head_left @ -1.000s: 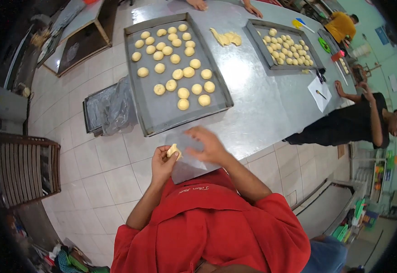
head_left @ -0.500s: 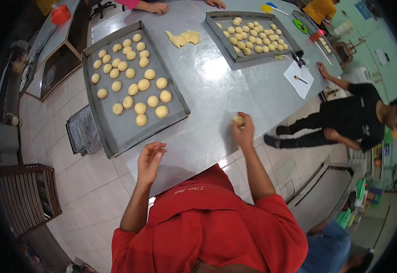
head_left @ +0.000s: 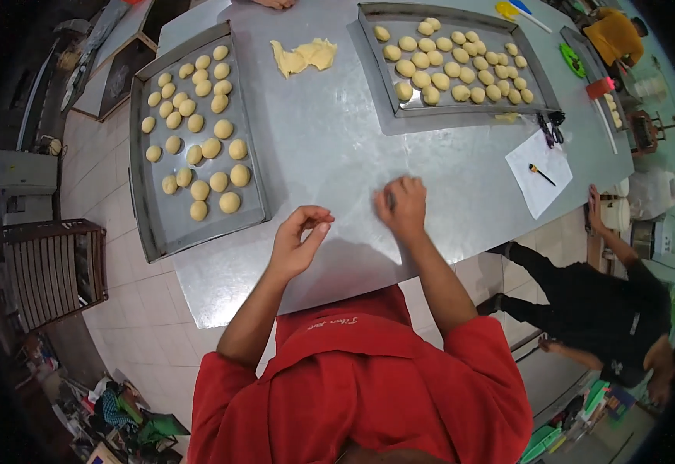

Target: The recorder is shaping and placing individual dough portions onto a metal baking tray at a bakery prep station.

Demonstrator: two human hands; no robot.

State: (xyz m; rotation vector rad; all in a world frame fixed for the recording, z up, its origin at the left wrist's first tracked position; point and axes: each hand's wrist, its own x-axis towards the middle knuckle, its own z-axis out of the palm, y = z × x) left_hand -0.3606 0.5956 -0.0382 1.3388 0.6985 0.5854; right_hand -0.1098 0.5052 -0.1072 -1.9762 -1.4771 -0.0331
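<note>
My left hand (head_left: 300,241) hovers over the near part of the steel table (head_left: 314,147), fingers curved and thumb apart, with nothing in it. Low against the tabletop, my right hand (head_left: 404,207) has its fingers curled downward; whatever lies beneath them is hidden. To the left, a metal tray (head_left: 257,182) carries several pale yellow dough balls (head_left: 211,148), spaced unevenly. A flat, torn piece of dough (head_left: 304,56) lies farther back on the table.
Another tray (head_left: 461,107) with many dough balls stands at the far right. Beside it are black-handled scissors (head_left: 551,127) and a white paper (head_left: 537,166) with a small brush (head_left: 541,175). A person in black (head_left: 585,301) stands at the right edge. A slatted brown rack (head_left: 51,271) is on the left.
My right hand, earlier raised with a small dough piece in its fingers, has come down onto the table, palm downward. My left hand has shifted right, toward it. The view has also shifted.
</note>
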